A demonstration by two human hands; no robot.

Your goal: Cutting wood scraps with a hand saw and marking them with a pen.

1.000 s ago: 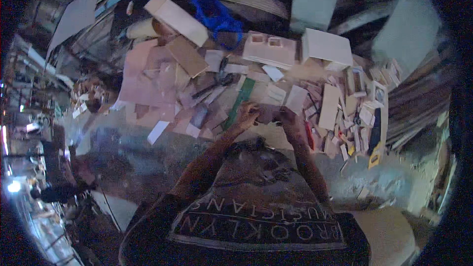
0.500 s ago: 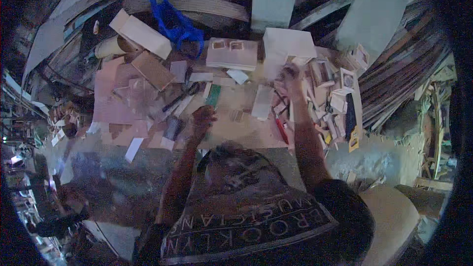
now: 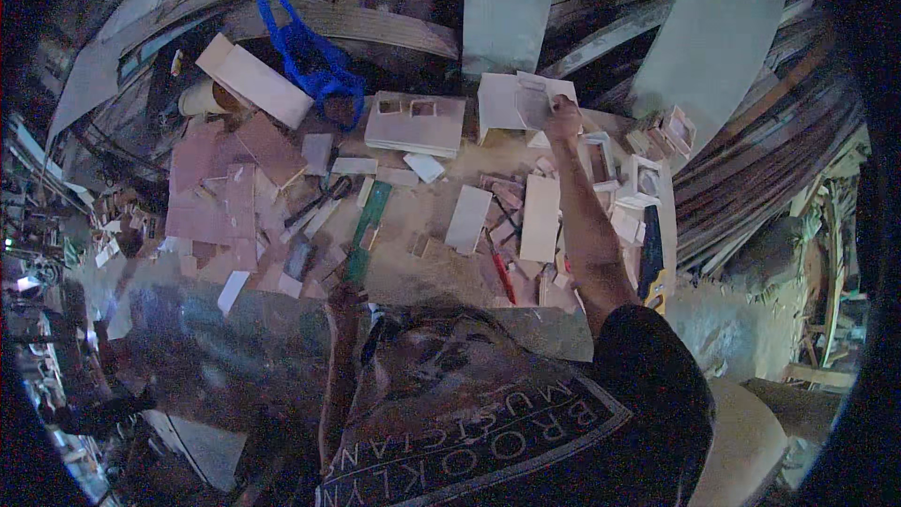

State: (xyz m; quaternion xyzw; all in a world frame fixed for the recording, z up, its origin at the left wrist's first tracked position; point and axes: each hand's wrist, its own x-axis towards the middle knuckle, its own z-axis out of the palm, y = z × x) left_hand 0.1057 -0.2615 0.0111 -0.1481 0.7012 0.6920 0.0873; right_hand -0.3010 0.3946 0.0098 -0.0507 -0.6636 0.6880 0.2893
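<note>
My right hand [image 3: 564, 113] is stretched to the back of the worktable, its fingers closed on a small pale panel [image 3: 532, 99] against the white box [image 3: 497, 103]. My left hand [image 3: 345, 293] is low at the table's front edge, just below a long green strip [image 3: 369, 230]; its fingers are too dark to read. Between the hands lie white boards [image 3: 469, 218] and a red tool [image 3: 502, 274]. A white piece with two square openings [image 3: 414, 131] sits left of the box.
The worktable [image 3: 422, 277] holds several wood offcuts and boards [image 3: 206, 160]. A handsaw [image 3: 652, 244] lies at its right side. A blue bag [image 3: 310, 61] is behind, among stacked sheets and planks [image 3: 751, 207]. A pale curved board [image 3: 751, 432] is at lower right.
My hands, together at the middle one second ago, are apart: the right reached forward to the white box, the left drew down and left to the table's edge. The view has shifted too.
</note>
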